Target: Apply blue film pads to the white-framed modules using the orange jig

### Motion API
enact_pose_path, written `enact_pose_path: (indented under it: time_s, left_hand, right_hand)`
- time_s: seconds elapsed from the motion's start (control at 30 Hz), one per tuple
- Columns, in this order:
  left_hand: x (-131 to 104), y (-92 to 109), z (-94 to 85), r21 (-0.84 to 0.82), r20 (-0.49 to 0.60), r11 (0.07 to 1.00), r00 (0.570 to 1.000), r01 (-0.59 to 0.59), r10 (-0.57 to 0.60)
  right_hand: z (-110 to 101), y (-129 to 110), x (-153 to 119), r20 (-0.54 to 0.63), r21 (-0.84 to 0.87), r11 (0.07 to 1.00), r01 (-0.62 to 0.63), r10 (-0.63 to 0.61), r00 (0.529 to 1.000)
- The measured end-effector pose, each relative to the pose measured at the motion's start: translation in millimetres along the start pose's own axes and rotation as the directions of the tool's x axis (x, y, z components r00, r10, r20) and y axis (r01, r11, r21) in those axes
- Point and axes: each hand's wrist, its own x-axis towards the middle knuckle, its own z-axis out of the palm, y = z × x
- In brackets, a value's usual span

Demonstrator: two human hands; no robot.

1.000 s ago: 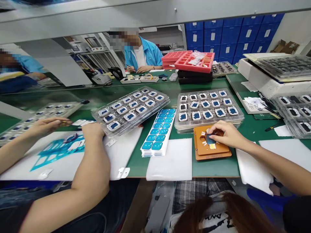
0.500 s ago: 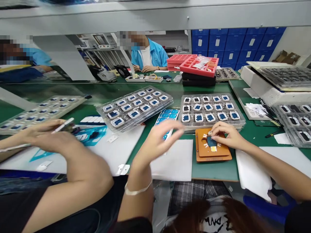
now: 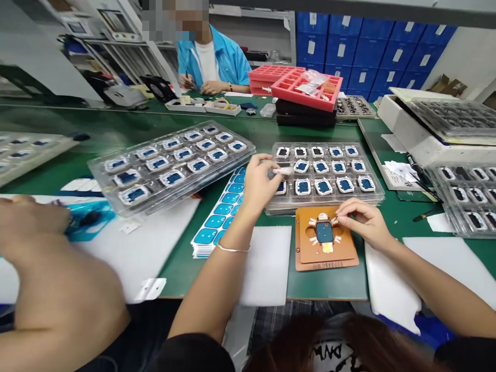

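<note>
My left hand (image 3: 259,183) is raised over the left side of a clear plastic tray (image 3: 325,202). Thumb and fingers pinch a small white-rimmed part (image 3: 283,170), seen nearly edge-on. White-framed parts with dark blue centres fill several of the tray's pockets. My right hand (image 3: 362,221) hovers at the upper right corner of an orange-brown fixture (image 3: 308,258), thumb and forefinger slightly apart beside a white tab. Nothing shows between these fingers. In the fixture lies a dark blue plate (image 3: 324,232), ringed by white tabs, with a yellow square below it.
A second tray (image 3: 174,194) sits tilted at left, beside a stack of blue sticker sheets (image 3: 217,222). A co-worker's arm (image 3: 65,279) reaches in at far left. More trays (image 3: 465,206) stand right. Another person (image 3: 213,57) sits across, near red trays (image 3: 306,90).
My left hand has moved forward to the tray and now pinches a white-rimmed part. My right fingertips have shifted off the blue plate to its right. The camera view has shifted.
</note>
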Motion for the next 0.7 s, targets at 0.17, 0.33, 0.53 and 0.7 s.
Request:
enact_pose_path:
  time_s: [0.17,0.33,0.53,0.7]
  left_hand:
    - [-24.8,40.2,-13.6,-0.217,-0.060,0.958,0.982,-0.186,0.177]
    - [-67.9,81.4,-6.5,-0.350,0.000,0.872,0.931,-0.341,0.364]
    - [-80.6,81.0,0.2,-0.302,0.127,0.897,0.919,-0.322,0.372]
    - [-77.1,67.7,-13.9,-0.396,0.245,0.851,0.854,-0.344,0.459]
  right_hand:
    - [-0.6,-7.6,-2.7,-0.063,-0.083,0.992,0.100,-0.105,0.992]
    - [8.8,-15.8,-8.2,0.020,0.078,0.997,0.023,-0.024,1.000]
    - [13.7,-19.7,-10.0,-0.023,0.166,0.977,-0.136,0.141,0.990]
    - [1.2,-20.4,-2.2,-0.081,0.179,0.957,-0.228,0.245,0.966]
